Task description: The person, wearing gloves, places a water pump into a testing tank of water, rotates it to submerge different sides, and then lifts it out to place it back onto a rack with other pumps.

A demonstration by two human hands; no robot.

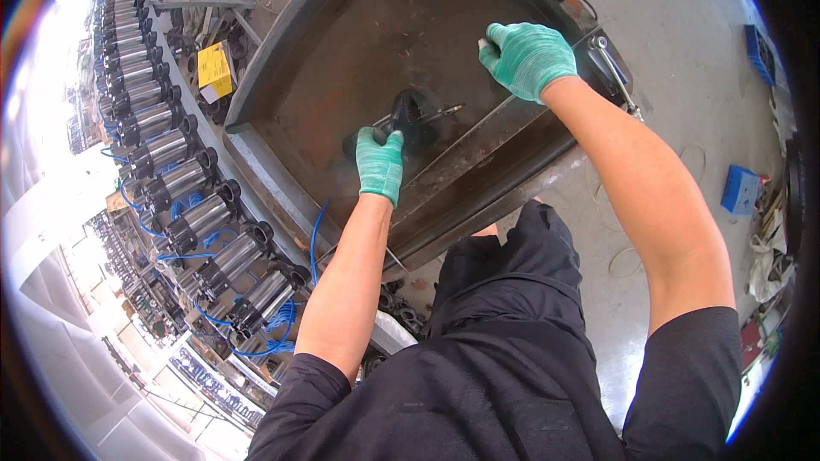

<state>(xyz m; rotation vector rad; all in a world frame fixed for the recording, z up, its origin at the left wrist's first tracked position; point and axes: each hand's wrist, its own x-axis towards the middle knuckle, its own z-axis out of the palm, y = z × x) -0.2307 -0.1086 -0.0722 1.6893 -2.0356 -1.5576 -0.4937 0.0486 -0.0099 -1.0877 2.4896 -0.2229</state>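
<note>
Two green knit work gloves cover my hands. Over the bench's brown top, my left hand (pixel 378 164) is closed on a black, rounded part with an opening (pixel 408 109). A thin rod-like tool with a brownish tip (pixel 446 113) lies across that part, angled up to the right; where it ends behind the glove is hidden. Farther right and higher, my right hand (pixel 531 58) hovers above the metal surface, fingers curled in and thumb close to the forefinger. Anything between those fingertips is too small to make out.
Raised edges frame the metal bench (pixel 299 68), and small bright shavings lie on it. A wrench (pixel 608 64) rests at its right side. Shiny cylinders with black ends (pixel 201 222) line the left, near blue hoses and a yellow box (pixel 215 71). Blue bins (pixel 740 189) stand right.
</note>
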